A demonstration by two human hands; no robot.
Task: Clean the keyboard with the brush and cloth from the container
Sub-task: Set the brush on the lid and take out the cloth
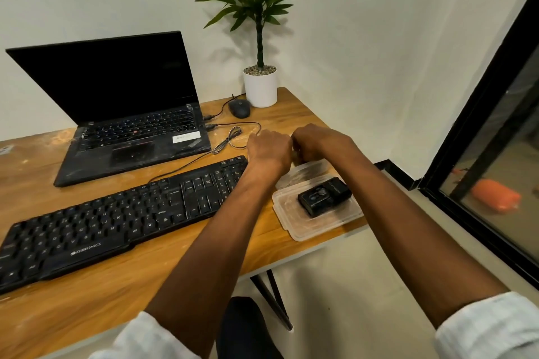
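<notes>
left hand (269,148) and right hand (316,141) meet knuckles-up over the clear container (312,167), just right of the keyboard (116,218). fingers curl under; cannot tell if they grip anything. probably fetching the brush or cloth; next, lift it clear.

- Indoor light soft, even, moderately bright; white walls carry a faint greenish cast.
- Green leafy plant in a white pot (260,87) throws pale, blurred shadows on the wall behind its stem.
- Wide-angle bend: black window frame (479,108) bows at the right edge; black plastic keyboard (116,221) curves.
- Centre sharp; white fabric sleeves (490,329) at the bottom edge smeared.
</notes>
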